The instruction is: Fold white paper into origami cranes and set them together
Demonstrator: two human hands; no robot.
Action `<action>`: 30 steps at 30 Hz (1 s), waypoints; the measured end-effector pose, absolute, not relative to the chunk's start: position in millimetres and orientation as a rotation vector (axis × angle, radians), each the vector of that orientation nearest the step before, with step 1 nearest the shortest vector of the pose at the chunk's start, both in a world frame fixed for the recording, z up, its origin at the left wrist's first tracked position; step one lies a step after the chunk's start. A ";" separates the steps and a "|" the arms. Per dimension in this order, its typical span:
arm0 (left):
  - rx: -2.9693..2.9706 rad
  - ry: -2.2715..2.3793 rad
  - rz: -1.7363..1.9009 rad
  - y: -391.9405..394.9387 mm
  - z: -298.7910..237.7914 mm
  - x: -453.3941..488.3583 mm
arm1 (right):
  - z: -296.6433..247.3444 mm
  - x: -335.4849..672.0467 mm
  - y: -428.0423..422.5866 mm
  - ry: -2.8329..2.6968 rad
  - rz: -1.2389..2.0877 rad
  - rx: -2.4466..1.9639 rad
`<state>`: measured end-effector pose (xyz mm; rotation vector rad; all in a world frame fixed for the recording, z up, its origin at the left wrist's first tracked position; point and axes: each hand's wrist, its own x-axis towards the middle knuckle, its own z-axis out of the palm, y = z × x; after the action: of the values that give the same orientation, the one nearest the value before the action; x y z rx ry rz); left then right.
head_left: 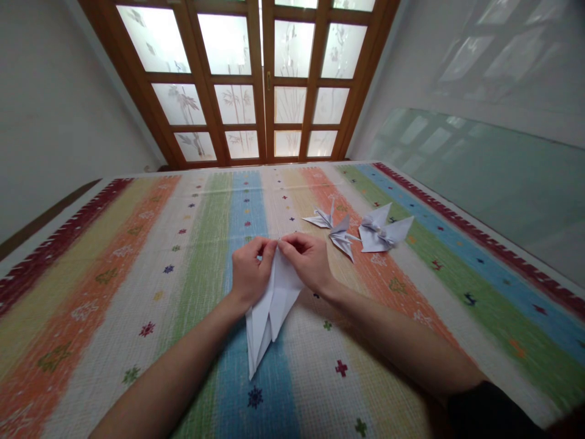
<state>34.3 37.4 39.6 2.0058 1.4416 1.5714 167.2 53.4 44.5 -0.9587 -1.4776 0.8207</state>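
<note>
Folded white paper (283,292) sits at the middle of the striped tablecloth (192,341), over its blue and pale bands; whether its near points touch the weave I cannot tell. That cloth is the broadest thing here, with wood-framed glazed doors (255,79) beyond its far edge and a pale glass panel (479,152) along its right side. Two forearms reach in over the cloth's near edge, a dark sleeve (489,405) on the right one. At the cloth's centre, the left hand (251,271) and right hand (311,262) meet, each with thumb and finger pinched on the paper's far tip, the other fingers curled. Right of the cloth's centre stand finished-looking paper cranes (341,227), and beside them, further right, more winged paper pieces (372,239). The held piece should be very light, crisp along its creases yet easily bent or torn at thin points. Its layered tip looks the firmest place to pinch, while the long loose flaps splay towards the cloth's near edge and would likely crumple under a hard squeeze.
</note>
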 end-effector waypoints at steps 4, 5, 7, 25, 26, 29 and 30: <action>2.092 1.484 1.569 38.1 38.1 33.3 | 45.9 166.8 52.9 -1.477 0.856 -0.933; 2.111 1.486 1.562 38.2 37.7 32.8 | 46.1 166.8 53.1 -1.474 0.866 -0.932; 2.141 1.476 1.548 38.2 37.0 31.8 | 46.5 166.9 53.8 -1.469 0.881 -0.941; 2.168 1.261 1.506 43.8 31.6 25.3 | 50.4 174.4 55.7 -1.615 0.672 -0.898; 2.171 1.236 1.484 44.6 31.4 24.2 | 50.6 175.3 56.1 -1.625 0.650 -0.896; 2.189 1.181 1.407 47.3 31.6 20.7 | 51.8 177.7 57.7 -1.660 0.619 -0.900; 2.192 1.180 1.400 48.0 31.8 19.8 | 52.4 178.3 58.1 -1.668 0.617 -0.900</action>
<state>19.8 48.0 31.8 2.1919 1.1799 1.3998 178.3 58.1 52.4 -0.9002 -1.6677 0.6169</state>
